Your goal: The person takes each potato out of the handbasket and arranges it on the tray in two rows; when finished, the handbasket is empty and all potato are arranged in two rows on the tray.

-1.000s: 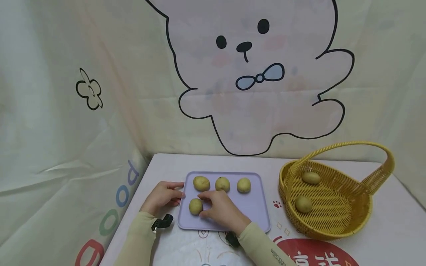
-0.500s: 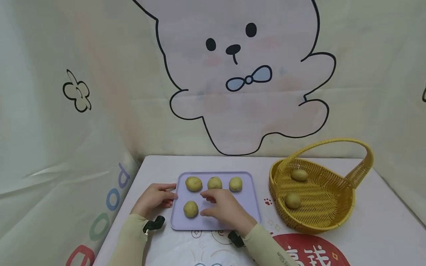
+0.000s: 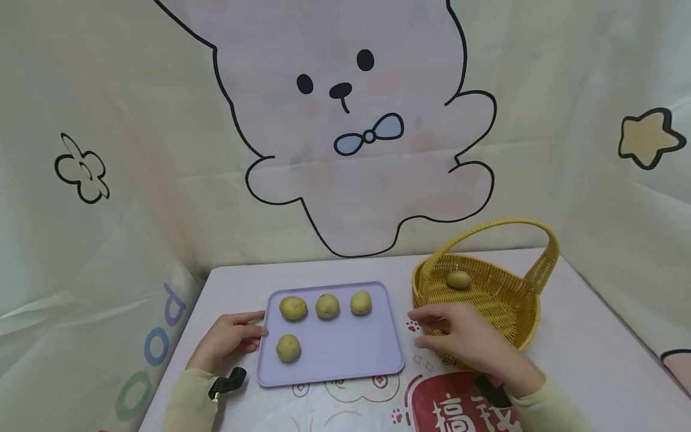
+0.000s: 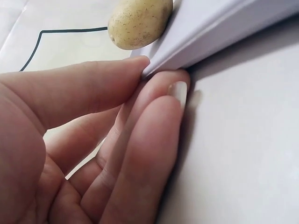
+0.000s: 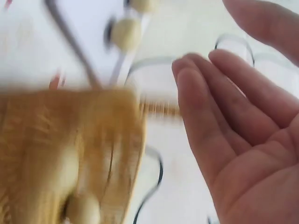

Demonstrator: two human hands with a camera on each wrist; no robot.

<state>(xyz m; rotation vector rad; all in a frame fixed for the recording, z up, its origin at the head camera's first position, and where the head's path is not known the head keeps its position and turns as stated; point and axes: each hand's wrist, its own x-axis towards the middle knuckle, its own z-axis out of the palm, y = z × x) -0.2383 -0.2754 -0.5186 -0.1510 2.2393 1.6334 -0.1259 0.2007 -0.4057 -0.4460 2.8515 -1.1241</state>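
A lilac tray (image 3: pixel 351 351) lies on the table with a potato (image 3: pixel 288 348) at its front left. Along its back sit a larger potato (image 3: pixel 293 308), a second (image 3: pixel 327 306) and a third (image 3: pixel 361 303). My left hand (image 3: pixel 229 337) pinches the tray's left edge between thumb and fingers, as the left wrist view shows. My right hand (image 3: pixel 466 336), fingers loosely bent and holding nothing, hovers by the front left of a yellow wicker basket (image 3: pixel 504 300). One potato (image 3: pixel 459 279) shows in the basket; the right wrist view, blurred, shows another potato (image 5: pixel 84 208) there.
The basket's tall arched handle (image 3: pixel 502 222) rises over it. A white tablecloth (image 3: pixel 583 360) with a red printed patch (image 3: pixel 439 402) covers the table. A printed curtain (image 3: pixel 367 198) with a bear drawing closes off the back and sides.
My right hand has left the tray's potatoes and moved right to the basket, with nothing in it. My left hand stays at the tray. The head view has turned right.
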